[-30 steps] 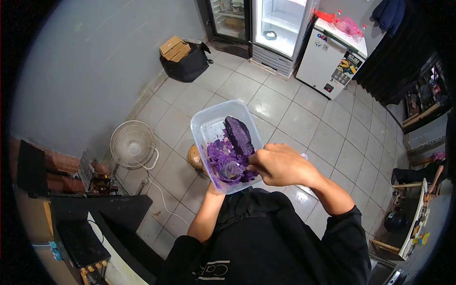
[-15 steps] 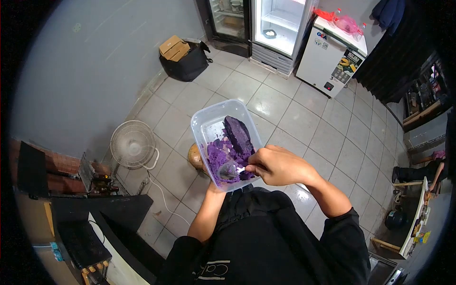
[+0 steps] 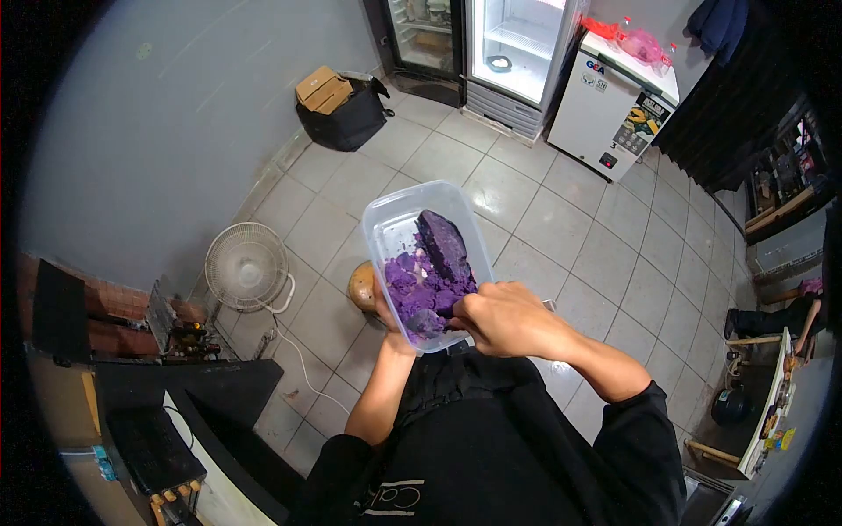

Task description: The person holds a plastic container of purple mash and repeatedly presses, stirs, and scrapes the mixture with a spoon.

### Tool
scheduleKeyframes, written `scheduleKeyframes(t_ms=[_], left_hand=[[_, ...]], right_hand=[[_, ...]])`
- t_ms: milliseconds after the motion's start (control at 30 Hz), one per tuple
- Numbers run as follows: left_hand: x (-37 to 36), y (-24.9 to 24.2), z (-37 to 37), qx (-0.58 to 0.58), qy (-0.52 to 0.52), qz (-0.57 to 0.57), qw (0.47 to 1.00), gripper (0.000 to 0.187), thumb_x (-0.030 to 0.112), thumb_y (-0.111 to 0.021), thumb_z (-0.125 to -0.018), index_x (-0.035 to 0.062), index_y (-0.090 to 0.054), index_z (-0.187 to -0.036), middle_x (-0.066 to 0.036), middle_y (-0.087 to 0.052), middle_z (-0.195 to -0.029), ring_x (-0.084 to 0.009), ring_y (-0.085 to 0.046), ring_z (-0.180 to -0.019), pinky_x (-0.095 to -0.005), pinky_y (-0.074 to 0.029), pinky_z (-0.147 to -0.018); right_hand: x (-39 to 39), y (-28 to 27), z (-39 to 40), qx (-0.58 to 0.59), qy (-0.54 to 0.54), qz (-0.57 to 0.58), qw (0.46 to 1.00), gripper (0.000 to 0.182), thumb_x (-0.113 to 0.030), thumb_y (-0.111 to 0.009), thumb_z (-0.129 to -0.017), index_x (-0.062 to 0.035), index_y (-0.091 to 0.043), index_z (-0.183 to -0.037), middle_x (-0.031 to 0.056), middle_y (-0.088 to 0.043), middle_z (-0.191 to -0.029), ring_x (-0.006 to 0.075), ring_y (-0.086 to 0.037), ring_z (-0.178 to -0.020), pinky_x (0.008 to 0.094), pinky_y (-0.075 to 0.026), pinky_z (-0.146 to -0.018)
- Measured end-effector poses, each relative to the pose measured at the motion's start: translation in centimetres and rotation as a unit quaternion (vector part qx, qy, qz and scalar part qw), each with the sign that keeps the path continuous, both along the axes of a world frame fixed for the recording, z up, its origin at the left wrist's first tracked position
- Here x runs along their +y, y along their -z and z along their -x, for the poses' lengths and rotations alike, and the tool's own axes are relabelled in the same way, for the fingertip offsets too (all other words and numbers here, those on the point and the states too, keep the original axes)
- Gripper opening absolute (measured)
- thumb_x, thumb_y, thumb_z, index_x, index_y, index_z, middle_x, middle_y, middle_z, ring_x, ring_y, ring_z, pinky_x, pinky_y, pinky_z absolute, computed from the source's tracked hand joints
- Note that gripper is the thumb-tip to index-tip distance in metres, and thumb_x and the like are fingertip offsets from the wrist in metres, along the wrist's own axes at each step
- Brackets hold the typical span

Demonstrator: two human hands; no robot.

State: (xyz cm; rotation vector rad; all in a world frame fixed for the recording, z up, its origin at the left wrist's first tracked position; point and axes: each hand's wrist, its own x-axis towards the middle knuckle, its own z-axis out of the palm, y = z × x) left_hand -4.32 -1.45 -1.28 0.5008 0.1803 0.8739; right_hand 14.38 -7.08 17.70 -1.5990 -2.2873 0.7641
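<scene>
A clear plastic container [image 3: 379, 230] is held in front of my body, with my left hand [image 3: 395, 329] wrapped round its lower left side, partly hidden beneath it. Inside lie crumbled purple mash [image 3: 412, 285] and one long dark-skinned piece of purple sweet potato [image 3: 445, 245] along the right side. My right hand [image 3: 509, 320] is closed on the handle of a spoon, over the container's lower right rim. The spoon's bowl [image 3: 427, 323] is down in the mash at the near end; most of its handle is hidden by my fingers.
A round tan object [image 3: 361, 287] shows behind the container's left side. A white fan [image 3: 246, 266] stands on the tiled floor at left. Farther off are a black bag [image 3: 346, 123] with cardboard, a lit fridge [image 3: 513, 53] and a white chest freezer [image 3: 588, 110]. A dark counter [image 3: 175, 377] is lower left.
The container has shifted slightly to the right. My right hand has moved a little right and tilted, and the spoon's bowl has pushed slightly lower into the mash.
</scene>
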Motion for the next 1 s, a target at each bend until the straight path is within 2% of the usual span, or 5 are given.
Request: scheduleKeyframes(t_ms=[200, 767, 867, 900, 1000], left_hand=[[0.2, -0.7, -0.5, -0.019, 0.001, -0.009, 1.000, 0.059, 0.047, -0.041, -0.093, 0.0079, -0.042, -0.138, -0.007, -0.051, -0.130, -0.0212, -0.050, -0.118, -0.0392, -0.042, -0.102], [-0.2, -2.7, -1.2, -0.053, 0.013, -0.034, 0.998, 0.039, 0.020, -0.044, -0.101, 0.0075, -0.042, -0.138, -0.004, -0.051, -0.130, -0.0166, -0.048, -0.118, -0.0339, -0.040, -0.103], [-0.5, -3.1, -2.2, 0.136, -0.148, 0.039, 0.979, 0.070, 0.064, -0.034, -0.093, 0.0072, -0.050, -0.130, -0.008, -0.057, -0.124, -0.0236, -0.056, -0.112, -0.0402, -0.045, -0.099], [-0.1, -2.7, -2.3, 0.108, -0.142, 0.089, 0.980, 0.072, 0.065, -0.038, -0.091, 0.0063, -0.050, -0.131, -0.008, -0.057, -0.126, -0.0235, -0.057, -0.111, -0.0401, -0.045, -0.099], [0.0, -2.1, -1.5, 0.003, -0.036, 0.032, 0.999, 0.038, 0.024, -0.043, -0.101, 0.0088, -0.045, -0.136, -0.004, -0.055, -0.127, -0.0178, -0.052, -0.116, -0.0351, -0.041, -0.103]], right_hand=[[-0.2, -3.1, -1.3, 0.085, 0.025, -0.053, 0.995, 0.016, -0.015, -0.062, -0.086, -0.0014, -0.068, -0.081, 0.0215, -0.060, -0.064, 0.0407, -0.061, -0.068, 0.0479, -0.046, -0.059], [0.9, -1.7, -0.2, 0.022, 0.044, -0.066, 0.997, 0.020, -0.018, -0.061, -0.086, -0.0022, -0.067, -0.076, 0.0216, -0.061, -0.066, 0.0410, -0.062, -0.068, 0.0479, -0.049, -0.058], [1.0, 1.0, 0.8, 0.003, 0.038, -0.078, 0.996, 0.022, -0.018, -0.061, -0.086, -0.0007, -0.065, -0.073, 0.0228, -0.061, -0.065, 0.0413, -0.062, -0.067, 0.0480, -0.049, -0.057], [0.7, 1.0, 0.8, 0.004, 0.040, -0.082, 0.996, 0.023, -0.018, -0.061, -0.086, -0.0001, -0.063, -0.072, 0.0235, -0.060, -0.064, 0.0418, -0.062, -0.065, 0.0478, -0.049, -0.057], [0.7, -0.7, 0.8, -0.047, 0.049, -0.092, 0.993, 0.022, -0.019, -0.062, -0.086, -0.0009, -0.064, -0.074, 0.0228, -0.061, -0.064, 0.0416, -0.062, -0.065, 0.0480, -0.049, -0.056]])
